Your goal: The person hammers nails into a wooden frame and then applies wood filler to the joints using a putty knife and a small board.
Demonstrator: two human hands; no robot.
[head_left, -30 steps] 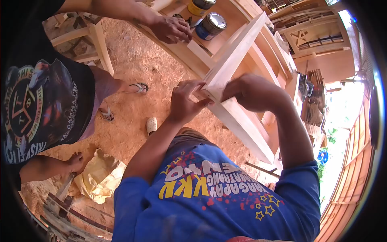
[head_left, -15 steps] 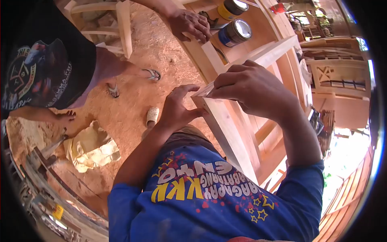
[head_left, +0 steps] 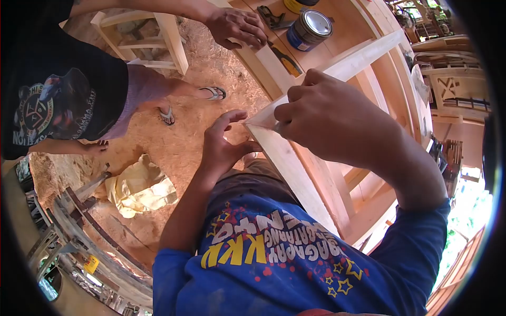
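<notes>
A pale wooden frame (head_left: 295, 168) stands in front of me, its mitred corner pointing toward my left hand (head_left: 224, 142). That hand is open, thumb and fingers spread in a C around the corner, with the thumb right at the frame's edge. My right hand (head_left: 324, 116) is closed in a fist over the corner joint. Its fingertips press down near the seam, and what it holds is mostly hidden, so I cannot tell its kind.
Across from me another person's hand (head_left: 237, 27) rests on the long wooden piece. A paint can (head_left: 310, 30) and a yellow-and-black handled tool (head_left: 285, 59) lie on the boards. A wooden stool frame (head_left: 142, 42) stands behind. Crumpled yellowish paper (head_left: 139, 187) lies on the dirt floor.
My view has shifted slightly. The right fist has turned over the corner joint, its knuckles now higher. My left hand stays around the corner.
</notes>
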